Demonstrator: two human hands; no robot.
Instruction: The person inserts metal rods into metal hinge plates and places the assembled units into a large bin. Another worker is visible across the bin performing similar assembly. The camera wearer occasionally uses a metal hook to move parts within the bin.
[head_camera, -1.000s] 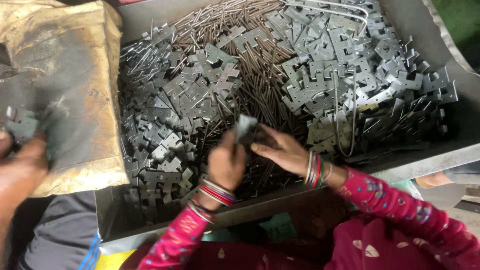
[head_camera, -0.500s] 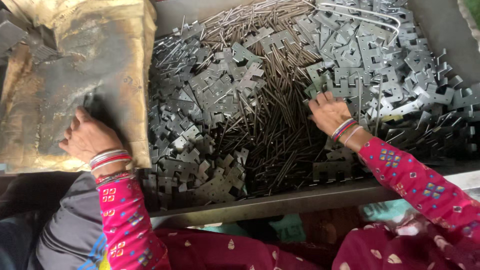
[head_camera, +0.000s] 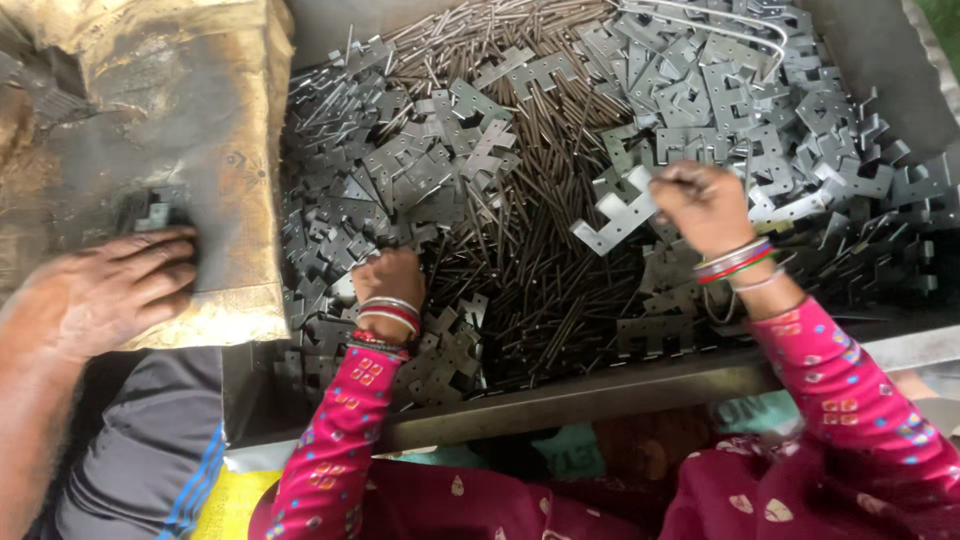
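A metal tray is heaped with grey notched metal plates and thin dark pins. My right hand is raised over the middle of the heap, pinching one pale notched plate by its edge. My left hand is pressed down into the plates at the tray's front left, its fingertips buried among them, so I cannot see what they hold. Both my arms wear pink patterned sleeves and bangles.
Left of the tray lies a worn brown cover with a small stack of plates on it. Another person's hand rests flat just below that stack. A bent wire lies at the tray's far right.
My left hand moved from the brown cover into the plates at the tray's front left. My right hand lifted a plate out of the heap. Another person's hand came in at the left.
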